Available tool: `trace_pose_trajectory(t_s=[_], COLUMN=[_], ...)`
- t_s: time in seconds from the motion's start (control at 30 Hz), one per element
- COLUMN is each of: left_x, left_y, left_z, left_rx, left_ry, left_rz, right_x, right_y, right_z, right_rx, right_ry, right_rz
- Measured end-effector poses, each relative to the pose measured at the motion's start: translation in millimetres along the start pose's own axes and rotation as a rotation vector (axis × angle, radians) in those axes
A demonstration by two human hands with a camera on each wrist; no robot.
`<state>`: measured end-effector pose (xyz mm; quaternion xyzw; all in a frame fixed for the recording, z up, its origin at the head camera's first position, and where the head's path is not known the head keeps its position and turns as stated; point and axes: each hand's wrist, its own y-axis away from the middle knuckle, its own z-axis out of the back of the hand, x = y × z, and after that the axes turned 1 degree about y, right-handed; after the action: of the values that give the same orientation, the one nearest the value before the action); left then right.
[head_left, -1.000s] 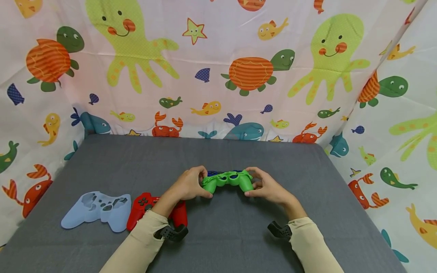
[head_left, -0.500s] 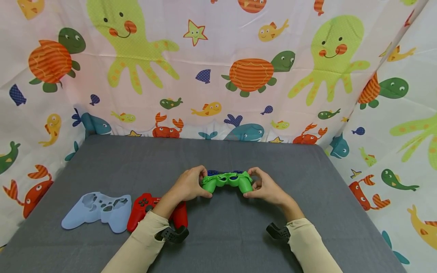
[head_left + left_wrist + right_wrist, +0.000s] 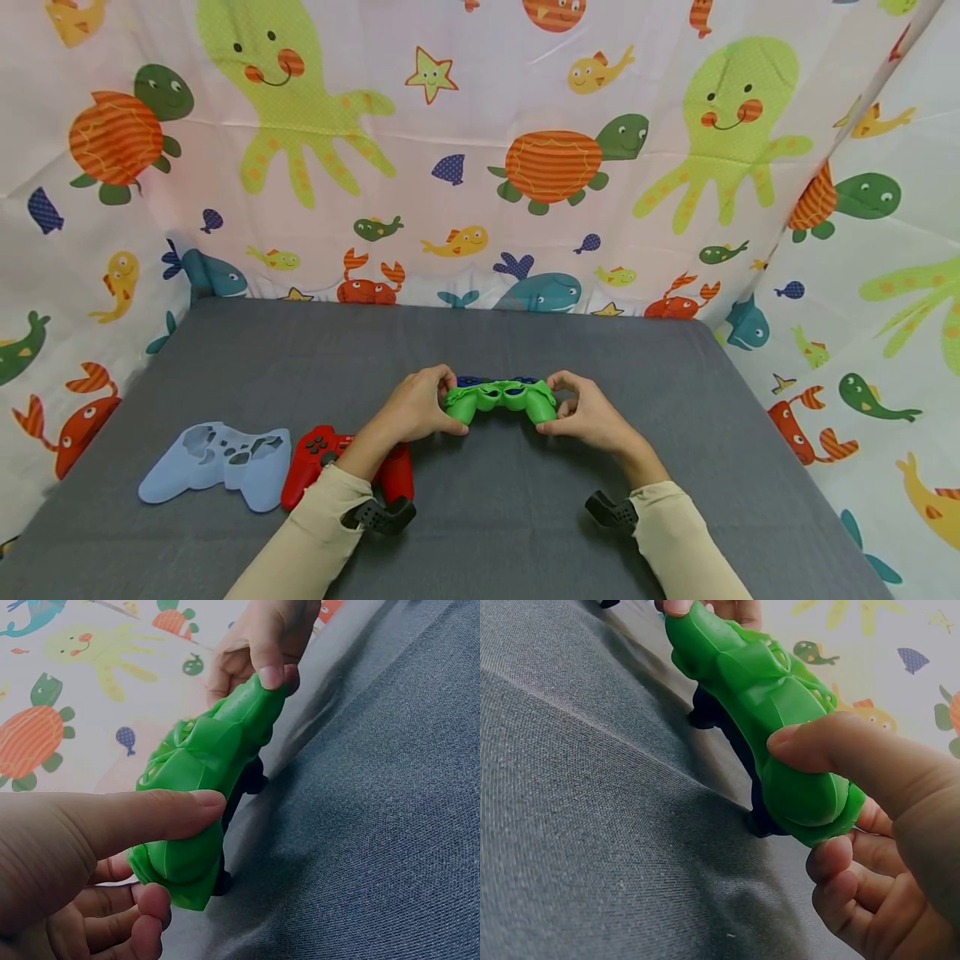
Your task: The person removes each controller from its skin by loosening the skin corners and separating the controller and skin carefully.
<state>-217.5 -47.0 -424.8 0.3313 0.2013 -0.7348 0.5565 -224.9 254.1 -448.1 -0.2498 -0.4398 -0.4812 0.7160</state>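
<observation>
A bright green silicone controller cover [image 3: 501,395] sits partly over a dark blue game controller [image 3: 471,381], whose far edge shows behind it. In the head view my left hand [image 3: 420,403] grips the left end and my right hand [image 3: 588,410] grips the right end. Both wrist views show a thumb pressed on the cover [image 3: 195,765] with fingers curled beneath it. The dark controller [image 3: 724,724] pokes out from under the cover in the right wrist view. Some of the cover's openings look bunched.
A light blue silicone cover [image 3: 217,462] lies flat at the left of the grey cloth-covered table [image 3: 525,517]. Beside it is a red game controller [image 3: 315,458], partly hidden under my left forearm. A curtain with sea animals [image 3: 480,125] stands behind the table.
Both hands keep their grip on the green cover and controller. My right fingers have shifted slightly along the right end. The head view has tilted a little.
</observation>
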Motion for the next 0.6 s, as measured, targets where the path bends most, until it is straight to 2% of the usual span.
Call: trace_pose_trajectory(t_s=[0.6], left_x=[2.0], left_y=[0.7], left_z=[3.0], left_rx=[0.011], left_ry=[0.003], left_rz=[0.004], right_x=[-0.4], right_y=[0.6], right_z=[-0.6], right_rx=[-0.013], right_ry=[0.003], right_rz=[0.017])
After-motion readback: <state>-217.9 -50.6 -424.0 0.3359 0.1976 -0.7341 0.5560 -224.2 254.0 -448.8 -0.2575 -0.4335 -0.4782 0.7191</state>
